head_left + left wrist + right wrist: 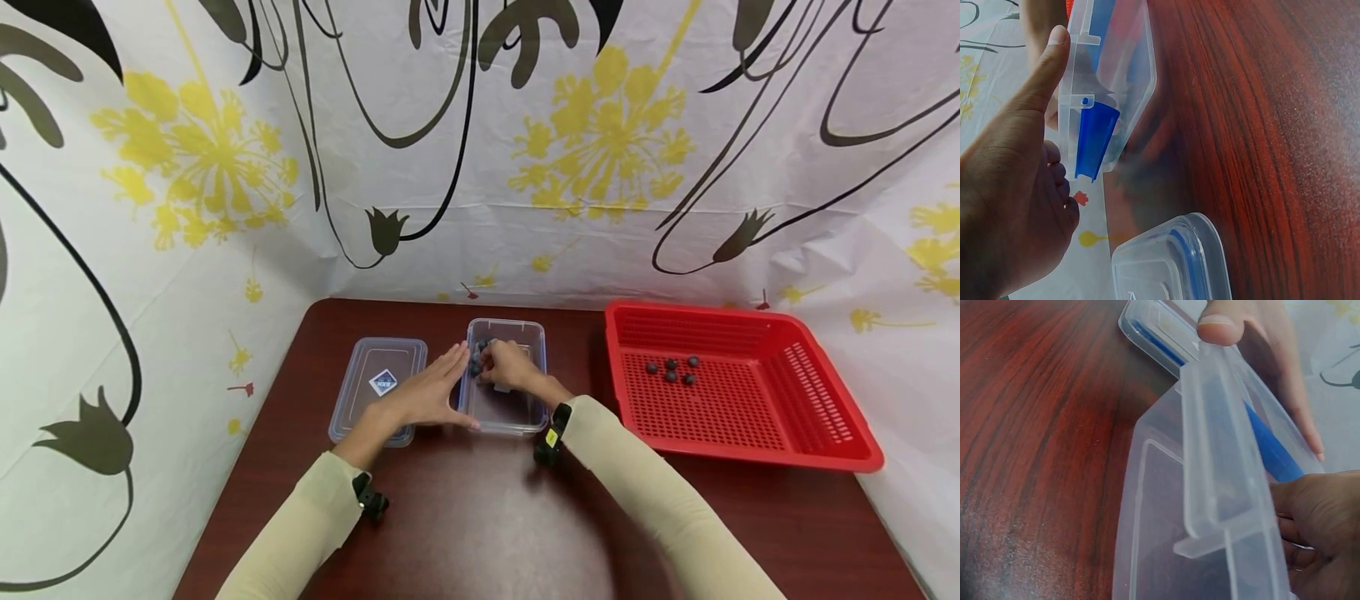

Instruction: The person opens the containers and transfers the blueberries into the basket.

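Note:
A clear plastic box [510, 412] stands uncovered on the table, with several small dark round balls [476, 367] along its left wall. My left hand [423, 393] rests against the box's left rim, fingers straight and thumb spread toward the near corner. Inside the box my right hand [508, 365] reaches down with bent fingers, the fingertips right at the dark balls; whether they pinch one I cannot tell. In the left wrist view a blue clip [1096, 137] hangs from the box's side. The right wrist view shows the box wall [1166, 525] partly hiding the right fingers.
Left of the box lies a clear lidded container [360, 375] with a blue diamond label. A red perforated basket [750, 458] stands at the right, holding several dark balls [671, 376]. The brown table [480, 525] meets a patterned cloth [465, 183] behind.

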